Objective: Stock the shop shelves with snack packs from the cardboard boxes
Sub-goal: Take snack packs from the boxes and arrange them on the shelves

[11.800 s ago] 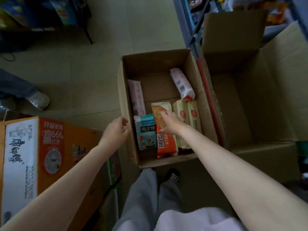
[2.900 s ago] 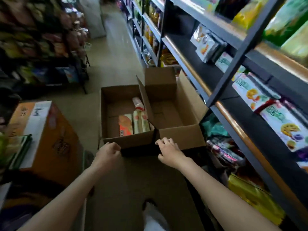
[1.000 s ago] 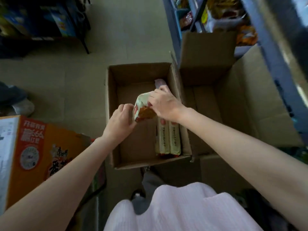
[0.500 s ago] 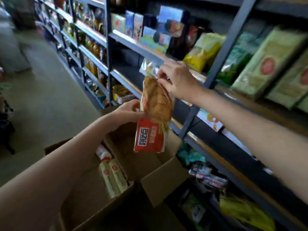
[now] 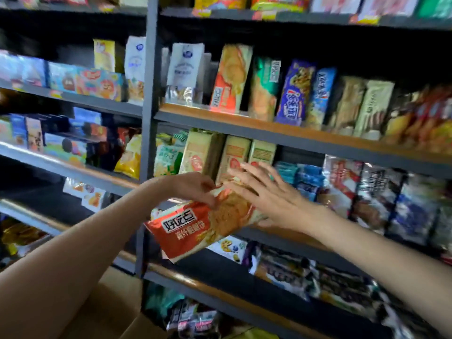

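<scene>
An orange-red biscuit pack (image 5: 188,232) hangs tilted in front of the dark shop shelves (image 5: 269,133), its printed side toward me. My left hand (image 5: 193,188) pinches the pack's upper edge. My right hand (image 5: 271,195) lies with straight, spread fingers on the pack's right end, reaching toward the pale yellow packs (image 5: 234,155) on the middle shelf. A pack of the same kind (image 5: 231,79) stands upright one shelf higher. A corner of a cardboard box (image 5: 110,314) shows under my left forearm; its inside is hidden.
Every shelf level is crowded with upright snack packs. A grey steel post (image 5: 146,133) divides the two shelf bays just left of my hands. Blue and silver packs (image 5: 342,189) stand right of my right hand. Lower shelves hold more bags (image 5: 288,270).
The pack has swung from hanging upright to lying tilted, closer to the middle shelf. My right hand has let go of its top and now lies flat on it; my left pinches the edge.
</scene>
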The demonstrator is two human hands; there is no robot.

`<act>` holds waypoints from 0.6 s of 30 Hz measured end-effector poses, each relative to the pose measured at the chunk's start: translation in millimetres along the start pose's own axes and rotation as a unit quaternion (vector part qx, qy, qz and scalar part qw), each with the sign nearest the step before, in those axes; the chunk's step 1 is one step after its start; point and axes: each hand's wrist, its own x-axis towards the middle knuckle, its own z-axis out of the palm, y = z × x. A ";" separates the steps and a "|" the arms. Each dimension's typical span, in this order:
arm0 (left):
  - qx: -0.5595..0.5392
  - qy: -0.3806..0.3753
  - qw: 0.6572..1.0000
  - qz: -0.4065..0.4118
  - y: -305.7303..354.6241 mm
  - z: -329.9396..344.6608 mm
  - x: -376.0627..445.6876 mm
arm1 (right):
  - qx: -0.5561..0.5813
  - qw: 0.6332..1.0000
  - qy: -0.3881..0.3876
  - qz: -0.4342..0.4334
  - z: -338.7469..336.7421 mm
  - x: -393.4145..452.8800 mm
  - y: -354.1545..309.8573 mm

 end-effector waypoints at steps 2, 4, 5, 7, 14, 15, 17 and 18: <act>0.029 0.001 0.999 0.031 42.1 4.7 16.6 | -0.020 0.999 0.018 0.037 -2.8 -30.3 22.3; 0.014 0.028 0.998 0.058 74.8 8.7 27.9 | -0.027 0.995 0.062 0.075 -9.8 -51.9 49.2; -0.009 0.051 0.996 0.071 88.1 10.4 31.0 | -0.024 0.991 0.087 0.096 -13.7 -59.4 62.9; -0.083 0.110 0.986 0.097 107.7 12.9 39.6 | -0.004 0.982 0.116 0.148 -20.4 -68.3 86.7; -0.336 0.239 0.899 0.146 119.0 -9.0 44.4 | 0.316 0.888 0.189 0.274 -46.4 -50.2 113.6; -0.360 0.242 0.888 0.156 121.2 -15.3 42.9 | 0.367 0.868 0.182 0.282 -47.2 -45.4 114.9; -0.398 0.246 0.866 0.175 130.0 -28.9 40.6 | 0.442 0.827 0.167 0.305 -47.9 -33.1 111.9; -0.408 0.248 0.859 0.183 137.0 -35.7 41.6 | 0.465 0.809 0.169 0.317 -48.0 -25.7 108.9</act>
